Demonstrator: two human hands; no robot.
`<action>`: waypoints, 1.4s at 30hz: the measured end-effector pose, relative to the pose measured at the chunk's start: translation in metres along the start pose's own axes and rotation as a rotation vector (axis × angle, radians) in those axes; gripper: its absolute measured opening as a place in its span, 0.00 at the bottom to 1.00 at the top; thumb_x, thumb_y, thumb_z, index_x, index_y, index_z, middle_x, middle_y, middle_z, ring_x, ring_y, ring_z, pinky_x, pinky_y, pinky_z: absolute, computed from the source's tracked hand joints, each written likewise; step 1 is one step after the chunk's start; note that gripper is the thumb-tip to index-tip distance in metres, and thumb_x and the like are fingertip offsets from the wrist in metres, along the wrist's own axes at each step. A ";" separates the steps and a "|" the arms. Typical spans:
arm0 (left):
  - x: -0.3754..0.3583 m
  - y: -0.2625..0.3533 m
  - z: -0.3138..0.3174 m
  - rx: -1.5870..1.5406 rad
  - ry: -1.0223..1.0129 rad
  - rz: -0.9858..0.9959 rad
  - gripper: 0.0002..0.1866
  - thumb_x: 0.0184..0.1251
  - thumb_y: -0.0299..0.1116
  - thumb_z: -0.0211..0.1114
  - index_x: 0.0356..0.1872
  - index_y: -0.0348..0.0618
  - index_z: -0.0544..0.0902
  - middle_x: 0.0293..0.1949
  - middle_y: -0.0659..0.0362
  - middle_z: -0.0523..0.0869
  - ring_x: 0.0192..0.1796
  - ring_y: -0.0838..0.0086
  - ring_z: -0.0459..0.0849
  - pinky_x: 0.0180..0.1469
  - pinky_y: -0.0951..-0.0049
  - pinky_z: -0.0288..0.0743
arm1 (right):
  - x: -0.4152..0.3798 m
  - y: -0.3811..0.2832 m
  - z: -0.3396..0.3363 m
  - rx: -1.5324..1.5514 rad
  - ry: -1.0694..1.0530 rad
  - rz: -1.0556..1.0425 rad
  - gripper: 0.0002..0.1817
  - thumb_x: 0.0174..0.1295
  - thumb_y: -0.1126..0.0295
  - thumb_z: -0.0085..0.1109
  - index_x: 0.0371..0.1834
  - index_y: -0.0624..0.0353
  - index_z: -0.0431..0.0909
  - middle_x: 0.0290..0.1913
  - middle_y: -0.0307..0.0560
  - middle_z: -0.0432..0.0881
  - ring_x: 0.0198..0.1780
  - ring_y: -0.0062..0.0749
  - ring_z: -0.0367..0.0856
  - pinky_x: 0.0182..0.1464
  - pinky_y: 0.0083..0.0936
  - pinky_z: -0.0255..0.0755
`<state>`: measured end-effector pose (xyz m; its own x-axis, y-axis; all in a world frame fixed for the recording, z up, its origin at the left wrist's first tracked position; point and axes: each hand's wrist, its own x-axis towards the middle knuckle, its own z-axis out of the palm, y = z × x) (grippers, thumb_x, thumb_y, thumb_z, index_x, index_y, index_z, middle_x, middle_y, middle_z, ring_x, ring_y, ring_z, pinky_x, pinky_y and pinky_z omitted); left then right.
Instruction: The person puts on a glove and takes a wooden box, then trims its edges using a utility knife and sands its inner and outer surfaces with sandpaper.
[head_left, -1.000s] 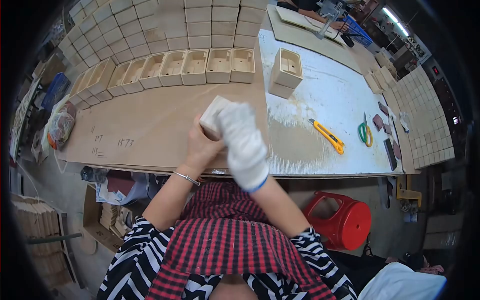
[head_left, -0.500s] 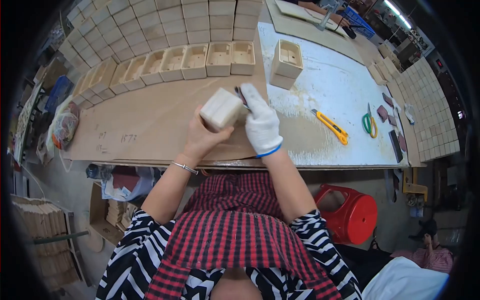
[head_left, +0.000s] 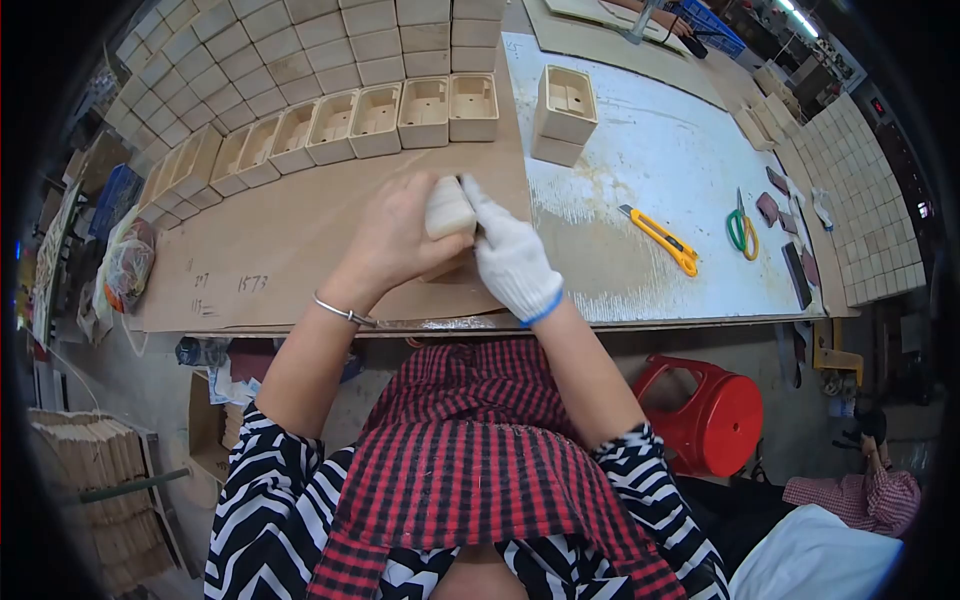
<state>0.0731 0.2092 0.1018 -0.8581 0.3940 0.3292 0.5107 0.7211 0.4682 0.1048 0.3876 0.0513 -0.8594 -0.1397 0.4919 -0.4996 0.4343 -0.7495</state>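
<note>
In the head view, a pale wooden box (head_left: 449, 210) is held above the cardboard sheet near the table's front edge. My bare left hand (head_left: 398, 232) is closed around its left side, thumb across the near face. On my right hand (head_left: 515, 257) is a white knit glove with a blue cuff; its fingers press along the box's right side. Between glove and wood shows a thin dark edge, apparently a piece of sandpaper (head_left: 479, 230), mostly hidden. The box's opening is not visible.
Open-topped wooden boxes (head_left: 375, 115) line the cardboard before a stacked wall of boxes (head_left: 300, 50). Two stacked boxes (head_left: 565, 115) stand right of them. A yellow utility knife (head_left: 660, 240), scissors (head_left: 742, 230) and dark sandpaper pieces (head_left: 768, 208) lie rightward. Below is a red stool (head_left: 715, 420).
The box has turned in my left hand, which now covers more of its left side. My gloved hand has shifted slightly left and down, against the box. The whole view has tilted a little.
</note>
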 end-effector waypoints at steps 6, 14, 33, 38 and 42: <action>-0.029 -0.044 0.015 -0.349 0.087 0.065 0.34 0.45 0.42 0.81 0.51 0.35 0.76 0.44 0.49 0.83 0.50 0.60 0.82 0.57 0.62 0.75 | 0.030 0.027 -0.024 0.117 -0.015 0.021 0.28 0.62 0.85 0.43 0.67 0.63 0.72 0.62 0.59 0.79 0.63 0.48 0.79 0.67 0.31 0.71; -0.075 -0.055 0.060 -0.756 0.056 -0.349 0.33 0.46 0.33 0.80 0.53 0.37 0.73 0.45 0.56 0.83 0.50 0.72 0.82 0.56 0.69 0.76 | 0.008 -0.044 0.015 -0.300 -0.162 -0.446 0.19 0.58 0.77 0.51 0.53 0.62 0.79 0.54 0.56 0.82 0.58 0.50 0.80 0.66 0.39 0.69; -0.077 -0.056 0.051 -0.541 0.109 -0.180 0.42 0.42 0.36 0.84 0.59 0.35 0.70 0.49 0.52 0.82 0.51 0.65 0.82 0.57 0.64 0.75 | 0.033 0.008 -0.030 -0.120 -0.052 -0.015 0.28 0.52 0.87 0.46 0.56 0.60 0.81 0.55 0.57 0.84 0.57 0.54 0.81 0.62 0.35 0.74; -0.043 -0.034 0.033 -0.322 0.160 -0.022 0.45 0.43 0.39 0.80 0.65 0.35 0.70 0.48 0.48 0.83 0.51 0.56 0.84 0.56 0.62 0.77 | -0.019 -0.018 -0.013 -0.286 0.194 0.038 0.25 0.53 0.85 0.51 0.56 0.58 0.82 0.51 0.54 0.85 0.54 0.51 0.83 0.59 0.35 0.76; -0.032 -0.031 0.034 -0.100 0.016 -0.040 0.43 0.44 0.42 0.76 0.66 0.38 0.72 0.50 0.45 0.84 0.52 0.52 0.84 0.55 0.59 0.78 | -0.022 -0.013 0.009 -0.460 0.235 0.009 0.23 0.54 0.82 0.55 0.55 0.56 0.82 0.45 0.52 0.85 0.48 0.48 0.84 0.52 0.37 0.78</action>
<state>0.0829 0.1937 0.0491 -0.8773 0.3563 0.3215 0.4796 0.6756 0.5600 0.1292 0.3772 0.0466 -0.7894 0.0462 0.6122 -0.3476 0.7882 -0.5078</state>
